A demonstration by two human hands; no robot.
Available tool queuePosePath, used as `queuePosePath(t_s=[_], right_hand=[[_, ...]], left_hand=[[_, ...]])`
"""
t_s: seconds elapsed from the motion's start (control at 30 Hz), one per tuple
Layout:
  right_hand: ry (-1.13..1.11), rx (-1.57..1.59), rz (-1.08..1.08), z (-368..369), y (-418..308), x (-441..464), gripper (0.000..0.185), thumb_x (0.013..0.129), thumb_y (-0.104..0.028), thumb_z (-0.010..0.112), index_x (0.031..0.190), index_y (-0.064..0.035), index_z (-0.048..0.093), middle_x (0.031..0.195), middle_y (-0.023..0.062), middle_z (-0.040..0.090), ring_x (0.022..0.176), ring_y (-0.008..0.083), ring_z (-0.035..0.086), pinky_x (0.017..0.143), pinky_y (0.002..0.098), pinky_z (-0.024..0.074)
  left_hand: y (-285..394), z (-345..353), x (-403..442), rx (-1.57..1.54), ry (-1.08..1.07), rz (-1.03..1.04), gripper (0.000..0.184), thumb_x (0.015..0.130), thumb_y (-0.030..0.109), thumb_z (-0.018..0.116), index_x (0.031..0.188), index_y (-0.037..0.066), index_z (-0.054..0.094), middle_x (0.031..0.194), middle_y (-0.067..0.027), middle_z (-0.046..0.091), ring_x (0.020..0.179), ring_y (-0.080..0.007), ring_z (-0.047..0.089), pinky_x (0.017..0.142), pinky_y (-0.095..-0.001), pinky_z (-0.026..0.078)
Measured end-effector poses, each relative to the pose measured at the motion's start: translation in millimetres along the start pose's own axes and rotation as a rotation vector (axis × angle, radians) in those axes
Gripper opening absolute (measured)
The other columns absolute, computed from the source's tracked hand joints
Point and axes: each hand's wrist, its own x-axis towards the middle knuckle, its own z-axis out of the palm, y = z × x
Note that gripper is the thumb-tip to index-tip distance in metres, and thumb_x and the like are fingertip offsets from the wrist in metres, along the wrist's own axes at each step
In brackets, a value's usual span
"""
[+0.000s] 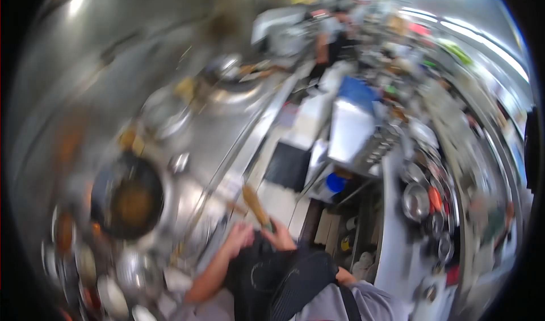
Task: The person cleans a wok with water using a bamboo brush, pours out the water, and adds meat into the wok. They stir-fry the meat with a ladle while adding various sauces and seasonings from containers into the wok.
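My right hand (279, 237) is in front of my dark apron (267, 273), fingers wrapped round the lower end of a tan, wood-coloured stick-like tool (256, 207). The tool points up and away from me, wider at the far end; blur hides its exact kind. Close beside it, my left hand (239, 237) is closed with its fingers curled; whether anything is in it is hidden. A brown handle end (234, 206) lies just beyond my left hand. To the left, a dark wok (133, 199) with something brownish in it sits over the stove, with an orange glow at its edge.
Left of me, a steel cooking range (213, 133) carries a metal bowl (164, 114) and a ladle-like metal piece (179, 163). Several containers, including a white bowl (112, 295), stand front left. On the right, a counter (392, 207) holds steel pans (416, 200). Another person (332, 40) stands ahead.
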Motion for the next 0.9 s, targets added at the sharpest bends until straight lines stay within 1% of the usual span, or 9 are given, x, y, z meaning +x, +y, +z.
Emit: queuePosePath(t_s=[0.13, 0.2, 0.37, 0.4, 0.47, 0.5, 0.6, 0.67, 0.9], right_hand=[[-0.307, -0.12, -0.297, 35, -98, 31, 0.062, 0.086, -0.024, 0.074, 0.137, 0.0018, 0.049, 0.12, 0.0238, 0.059, 0.111, 0.0399, 0.059, 0.094, 0.0431, 0.048], [-0.583, 0.15, -0.083, 49, -94, 66, 0.059, 0.087, -0.023, 0.074, 0.136, 0.0008, 0.05, 0.114, 0.0192, 0.06, 0.107, 0.0337, 0.061, 0.092, 0.04, 0.0491], [-0.474, -0.14, -0.207, 87, -73, 186, 0.041, 0.091, -0.012, 0.065, 0.129, 0.0024, 0.056, 0.109, 0.0169, 0.063, 0.093, 0.023, 0.064, 0.08, 0.0342, 0.0524], [-0.491, 0.057, -0.324, 116, -40, 221, 0.044, 0.091, -0.011, 0.064, 0.13, 0.0042, 0.055, 0.105, 0.0214, 0.064, 0.093, 0.0247, 0.065, 0.079, 0.0356, 0.0534], [-0.506, -0.173, -0.452, 158, -39, 263, 0.051, 0.087, -0.012, 0.066, 0.134, 0.0044, 0.053, 0.103, 0.0264, 0.065, 0.092, 0.034, 0.064, 0.083, 0.043, 0.0525], [-0.488, -0.318, -0.678, 176, -42, 278, 0.063, 0.084, -0.021, 0.07, 0.138, 0.0028, 0.049, 0.107, 0.029, 0.064, 0.092, 0.0398, 0.064, 0.084, 0.0463, 0.0521], [-0.524, -0.739, -0.814, 209, -40, 308, 0.078, 0.08, -0.034, 0.071, 0.144, 0.0012, 0.041, 0.109, 0.0305, 0.064, 0.094, 0.0431, 0.063, 0.084, 0.0486, 0.0514], [-0.628, -0.787, -0.774, 227, -43, 308, 0.085, 0.078, -0.035, 0.07, 0.148, -0.0006, 0.034, 0.107, 0.0307, 0.064, 0.095, 0.0433, 0.064, 0.084, 0.0494, 0.0512], [-0.875, -0.494, -0.608, 246, -38, 349, 0.083, 0.079, -0.018, 0.064, 0.148, 0.009, 0.026, 0.128, 0.0372, 0.053, 0.113, 0.0503, 0.056, 0.099, 0.0457, 0.0462]], left_hand=[[35, 0, -10, -0.087, 0.295, 0.558, 0.033, 0.093, 0.021, 0.068, 0.12, 0.003, 0.057, 0.105, -0.0024, 0.063, 0.09, -0.0115, 0.061, 0.078, -0.0278, 0.05], [48, -29, -19, -0.16, 0.364, 0.448, 0.029, 0.094, 0.02, 0.067, 0.115, 0.001, 0.059, 0.103, -0.0063, 0.065, 0.092, -0.015, 0.063, 0.078, -0.0306, 0.052], [21, -93, 23, 0.086, 0.616, 0.449, 0.045, 0.082, 0.024, 0.074, 0.117, -0.001, 0.061, 0.101, -0.0114, 0.065, 0.095, -0.0198, 0.06, 0.08, -0.0384, 0.051], [14, -98, 44, 0.104, 0.828, 0.428, 0.045, 0.079, 0.026, 0.074, 0.114, 0.0, 0.062, 0.095, -0.0133, 0.066, 0.09, -0.022, 0.062, 0.076, -0.0391, 0.05], [53, -93, 10, 0.238, 0.804, 0.308, 0.048, 0.075, 0.033, 0.075, 0.106, -0.001, 0.062, 0.082, -0.0194, 0.065, 0.079, -0.0315, 0.065, 0.072, -0.0393, 0.051], [58, -100, 23, 0.268, 0.848, 0.252, 0.072, 0.072, 0.034, 0.078, 0.122, -0.007, 0.048, 0.109, -0.0271, 0.063, 0.096, -0.0371, 0.065, 0.079, -0.0399, 0.053], [64, -101, 67, 0.208, 1.06, 0.25, 0.078, 0.071, 0.032, 0.079, 0.12, -0.016, 0.04, 0.106, -0.032, 0.062, 0.097, -0.04, 0.066, 0.081, -0.0415, 0.053], [55, -109, 92, 0.251, 1.031, 0.157, 0.092, 0.077, 0.034, 0.074, 0.136, -0.012, 0.02, 0.102, -0.0338, 0.063, 0.095, -0.0429, 0.066, 0.078, -0.0464, 0.053], [60, -90, 118, 0.238, 1.154, 0.042, 0.088, 0.08, 0.039, 0.072, 0.143, 0.0, 0.024, 0.122, -0.0355, 0.051, 0.106, -0.0478, 0.059, 0.088, -0.0515, 0.049]])
